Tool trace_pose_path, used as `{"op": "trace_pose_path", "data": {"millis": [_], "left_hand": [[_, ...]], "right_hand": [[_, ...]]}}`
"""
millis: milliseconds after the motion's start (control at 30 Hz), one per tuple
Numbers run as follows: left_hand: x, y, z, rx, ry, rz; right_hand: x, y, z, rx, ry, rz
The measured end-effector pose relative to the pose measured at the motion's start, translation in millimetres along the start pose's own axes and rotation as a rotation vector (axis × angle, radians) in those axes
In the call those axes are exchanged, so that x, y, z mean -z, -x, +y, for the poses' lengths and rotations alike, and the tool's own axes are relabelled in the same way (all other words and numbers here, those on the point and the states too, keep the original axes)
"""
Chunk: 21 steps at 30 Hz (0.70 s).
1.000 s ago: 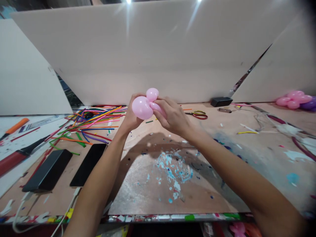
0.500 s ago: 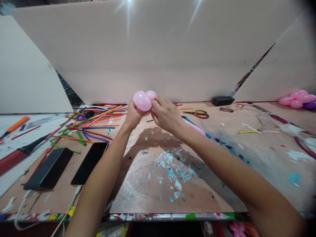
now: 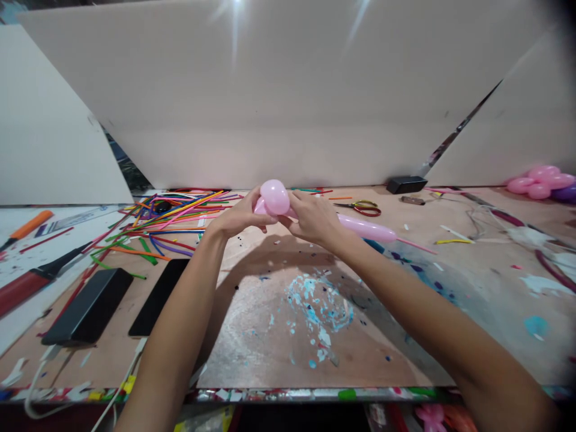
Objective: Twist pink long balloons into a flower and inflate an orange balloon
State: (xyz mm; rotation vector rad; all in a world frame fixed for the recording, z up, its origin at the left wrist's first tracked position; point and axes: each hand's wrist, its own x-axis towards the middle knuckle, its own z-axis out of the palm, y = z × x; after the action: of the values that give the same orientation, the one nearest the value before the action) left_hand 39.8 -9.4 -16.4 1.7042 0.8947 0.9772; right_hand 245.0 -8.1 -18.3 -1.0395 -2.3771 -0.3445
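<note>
A pink modelling balloon [image 3: 275, 197] is between my two hands above the middle of the table, with rounded bubbles at its near end. My left hand [image 3: 243, 215] is closed around the bubbles from the left. From the other side my right hand [image 3: 310, 215] grips the balloon close to the bubbles, thumb and fingers drawn together. Past my right wrist the long inflated length stretches rightward and ends in a thin uninflated tip. Part of the balloon is hidden behind my right hand.
Uninflated balloons [image 3: 180, 219] lie heaped at left, near a phone [image 3: 157, 300] and a dark power bank [image 3: 90, 306]. Scissors [image 3: 362, 208] and a black box [image 3: 406, 184] are at the back right. Pink balloon shapes [image 3: 542, 181] sit far right. White boards [image 3: 292, 96] stand behind.
The bubbles have shifted slightly right and down, and turned in my hands. The balloon's long tail has swung into fuller view on the right. My left hand has moved right.
</note>
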Motion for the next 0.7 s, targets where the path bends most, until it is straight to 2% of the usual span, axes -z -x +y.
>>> {"op": "trace_pose_path", "data": {"millis": [67, 167, 233, 333, 367, 400, 433, 567, 633, 700], "left_hand": [[-0.8, 3, 5, -0.036, -0.086, -0.018], [-8.8, 0, 7, -0.064, -0.210, 0.060], [-16.5, -5, 5, -0.121, -0.249, 0.198], [-25.2, -14, 1, -0.248, -0.139, 0.520], [-26.2, -15, 1, -0.272, -0.062, 0.584], [-26.2, -16, 2, -0.285, 0.013, 0.597], [-25.3, -15, 3, -0.292, 0.072, 0.554], [-22.0, -5, 15, -0.321, 0.119, 0.193], [-25.1, -1, 20, -0.299, 0.126, 0.140], [-30.6, 0, 23, -0.279, 0.143, 0.183]], "right_hand": [[-3, 3, 9, -0.018, -0.082, 0.022], [-4, 3, 17, -0.018, -0.251, 0.043], [-2, 1, 18, -0.025, -0.362, 0.055], [2, -4, 15, -0.075, -0.494, 0.103], [4, -5, 13, -0.100, -0.530, 0.116], [6, -6, 11, -0.131, -0.565, 0.118], [8, -6, 10, -0.169, -0.605, 0.116], [22, -5, 7, -0.244, -0.863, 0.038], [31, -6, 5, -0.201, -0.949, -0.043], [38, -9, 3, -0.159, -0.932, -0.115]]}}
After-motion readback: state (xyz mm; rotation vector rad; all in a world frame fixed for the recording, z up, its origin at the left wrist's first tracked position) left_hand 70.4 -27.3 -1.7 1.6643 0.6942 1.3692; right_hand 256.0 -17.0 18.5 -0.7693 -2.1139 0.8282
